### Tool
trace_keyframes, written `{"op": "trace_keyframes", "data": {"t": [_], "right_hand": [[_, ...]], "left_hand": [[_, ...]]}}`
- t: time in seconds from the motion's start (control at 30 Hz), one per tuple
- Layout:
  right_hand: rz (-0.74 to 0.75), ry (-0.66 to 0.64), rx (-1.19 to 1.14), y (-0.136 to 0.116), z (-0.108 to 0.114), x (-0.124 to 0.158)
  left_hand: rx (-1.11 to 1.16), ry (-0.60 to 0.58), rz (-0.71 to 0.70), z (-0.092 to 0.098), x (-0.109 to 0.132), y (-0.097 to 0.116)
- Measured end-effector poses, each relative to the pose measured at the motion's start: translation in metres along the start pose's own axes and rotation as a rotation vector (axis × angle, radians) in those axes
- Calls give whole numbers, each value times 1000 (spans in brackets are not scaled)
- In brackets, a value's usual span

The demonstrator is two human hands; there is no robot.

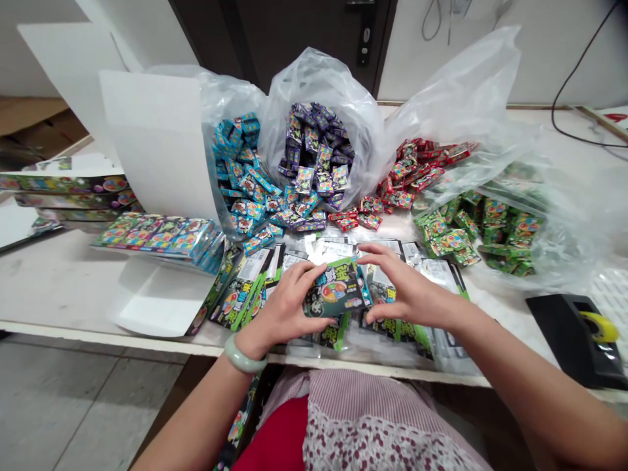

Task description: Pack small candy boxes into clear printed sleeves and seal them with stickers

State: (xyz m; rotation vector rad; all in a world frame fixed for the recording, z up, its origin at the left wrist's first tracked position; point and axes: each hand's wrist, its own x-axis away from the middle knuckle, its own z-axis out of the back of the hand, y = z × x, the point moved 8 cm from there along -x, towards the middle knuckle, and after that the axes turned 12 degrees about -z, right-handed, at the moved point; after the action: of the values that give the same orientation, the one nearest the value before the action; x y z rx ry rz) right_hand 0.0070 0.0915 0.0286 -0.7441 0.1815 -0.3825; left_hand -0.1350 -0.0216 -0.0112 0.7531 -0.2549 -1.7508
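Observation:
My left hand (289, 307) wears a pale green bangle and grips the left end of a printed dark green packet (333, 291), thumb and fingers on its opposite edges. At the packet's right end a bit of a small blue box (364, 286) shows. My right hand (405, 288) is spread around that end, thumb and fingers apart; whether the fingertips touch the packet I cannot tell. Beneath both hands lie several flat printed pouches (240, 294) in black and bright green.
Clear plastic bags hold small blue boxes (248, 176), purple boxes (318, 147), red boxes (412, 170) and green boxes (495, 222). To the left, an open white-lidded carton (157, 150) contains rows of boxes, beside stacked cartons (73, 196). A black tape dispenser (574, 333) stands right.

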Motion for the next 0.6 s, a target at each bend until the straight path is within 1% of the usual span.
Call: {"op": "trace_keyframes", "data": {"t": [0.1,0.17,0.23,0.3,0.37,0.43,0.5,0.53,0.6], "right_hand": [[-128,131,-49,5,-7,8],[-199,162,-98,7,-18,13],[-252,180,-200,8,-28,16],[-277,197,-325,8,-30,17],[-263,224,-390,8,-22,18],[-227,269,-357,7,-8,20],[-196,296,-276,8,4,20],[-186,296,-233,10,6,20],[-177,288,-146,13,4,20]], "left_hand": [[-79,54,14,6,1,2],[-116,67,3,7,-1,8],[-119,85,13,8,-5,16],[-58,144,63,7,-10,22],[98,258,135,6,-13,24],[353,367,204,-3,-16,22],[619,436,259,-21,-18,20],[719,462,287,-31,-18,19],[835,519,336,-48,-14,19]]}}
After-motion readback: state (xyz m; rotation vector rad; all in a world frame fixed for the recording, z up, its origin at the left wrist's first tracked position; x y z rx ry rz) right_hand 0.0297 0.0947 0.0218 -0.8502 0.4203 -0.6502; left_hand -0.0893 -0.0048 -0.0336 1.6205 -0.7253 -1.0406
